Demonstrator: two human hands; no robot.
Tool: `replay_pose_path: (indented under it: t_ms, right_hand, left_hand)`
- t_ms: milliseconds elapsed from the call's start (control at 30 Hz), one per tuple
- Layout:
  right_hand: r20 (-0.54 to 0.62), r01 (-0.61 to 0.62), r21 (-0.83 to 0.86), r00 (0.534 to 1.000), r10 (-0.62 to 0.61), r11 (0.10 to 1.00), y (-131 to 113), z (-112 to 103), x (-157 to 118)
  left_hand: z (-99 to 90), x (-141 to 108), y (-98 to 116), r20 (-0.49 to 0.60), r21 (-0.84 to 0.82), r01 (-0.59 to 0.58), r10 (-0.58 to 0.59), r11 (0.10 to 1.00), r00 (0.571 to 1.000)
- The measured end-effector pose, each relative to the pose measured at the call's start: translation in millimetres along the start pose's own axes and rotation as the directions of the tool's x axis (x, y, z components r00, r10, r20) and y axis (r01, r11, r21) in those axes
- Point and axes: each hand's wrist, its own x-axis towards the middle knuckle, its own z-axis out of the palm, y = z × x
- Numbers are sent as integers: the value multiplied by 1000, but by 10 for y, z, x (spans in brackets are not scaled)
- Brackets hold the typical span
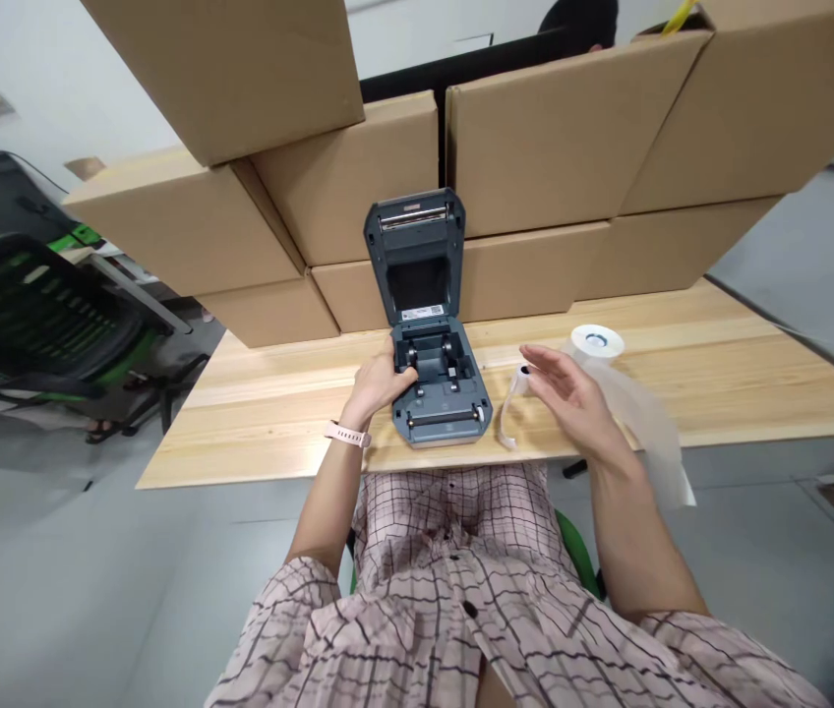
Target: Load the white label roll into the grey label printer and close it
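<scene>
A dark grey label printer (436,393) stands on the table with its lid (419,251) raised and its empty roll bay facing up. My left hand (380,379) grips its left side, thumb over the rim and the other fingers mostly hidden. To the right of the printer is a small roll of labels (524,374) with a curled white strip hanging toward the table's front edge. My right hand (568,393) is beside this small roll, fingers stretched and thumb apart. Behind that hand lies a larger white label roll (597,341), its loose tail (645,423) draping over the front edge.
Stacked cardboard boxes (535,147) line the back of the wooden table (262,413), close behind the raised lid. Part of a person's head (583,18) shows beyond them. A black and green office chair (33,324) stands on the floor at left.
</scene>
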Motion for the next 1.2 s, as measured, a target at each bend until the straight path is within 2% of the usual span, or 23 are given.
replay_pose_path:
  t_ms: [67,133,167,267,367,567,867,1067,1200]
  right_hand:
    - [13,-28,73,1000,27,997,-154,265,-37]
    - [50,-88,124,995,82,988,-227,530,-30]
    - [59,-122,137,992,115,983,-231,640,-10]
    - [37,-240,176,971,237,955,-160,844,91]
    - [42,-346,211,938,345,914,-62,905,190]
    - [38,-370,204,928,371,906,-55,913,204]
    - [73,-391,164,920,384,906,-268,882,-191]
    - [101,-408,188,913,396,894,-345,862,-293]
    - [133,-414,210,910,394,886,-319,847,-296]
  left_hand:
    - [140,17,-50,-66,-267,-71,55,961,996]
    - [291,32,-90,-120,-565,-149,98,812,988]
    - [356,36,-102,-128,-669,-152,89,727,988]
    - [473,31,-111,-123,-828,-122,34,548,992]
    - [485,12,-83,-118,-876,-102,-5,472,993]
    - [460,-73,0,-98,-909,-69,-50,412,994]
    - [467,-379,-2,-108,-906,-96,-4,413,994]
    - [471,-395,-6,-88,-912,-66,-36,404,996]
    - [468,-415,-1,-104,-912,-86,-25,402,994]
